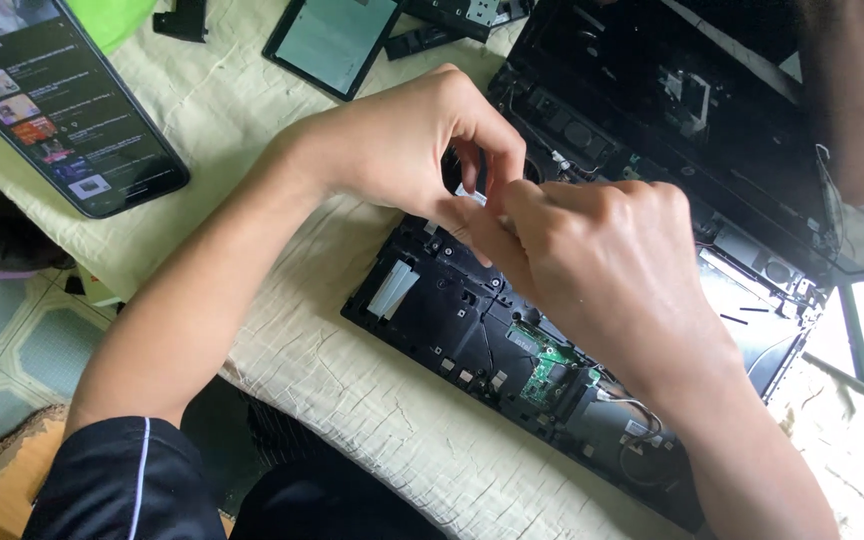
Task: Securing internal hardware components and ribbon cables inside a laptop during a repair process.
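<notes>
Sleeve [112, 480]: dark, bottom left, on the left arm.
Left hand [402, 150]: curled, fingertips pinching a small white strip [470, 193] over the laptop base [472, 330].
Right hand [602, 260]: closed, fingertips meeting the same strip from the other side.
Step, as judged: freeing or seating a thin ribbon part; next move wants a fine, steady pull.
Laptop base: opened, green board [542, 365] exposed, on the cloth-covered worktop [372, 420].
Phone [52, 100]: upper left, screen lit.
</notes>
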